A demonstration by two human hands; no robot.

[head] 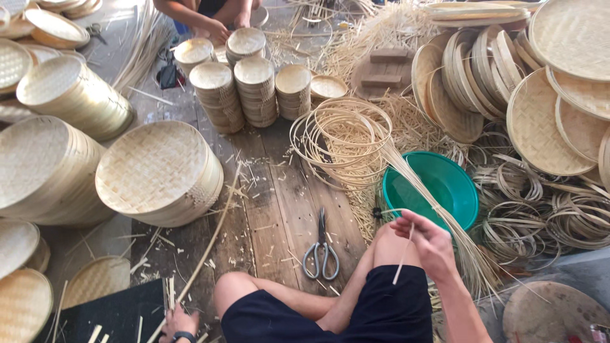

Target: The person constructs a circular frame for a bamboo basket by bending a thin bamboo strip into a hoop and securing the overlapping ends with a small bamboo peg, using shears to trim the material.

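Bamboo strip (403, 262), thin and pale, is pinched in the right hand (427, 240) above the right knee. The left hand (179, 322) rests low on the floor, fingers closed around a long cane (204, 254). Scissors (321, 249) lie between. Beyond, a green basin (438, 184), coiled hoops (343, 143), and stacked woven trays (159, 171) crowd the planks.

Green basin (438, 184), tan woven trays (152, 168), grey scissors (321, 251), dark navy shorts (356, 311)
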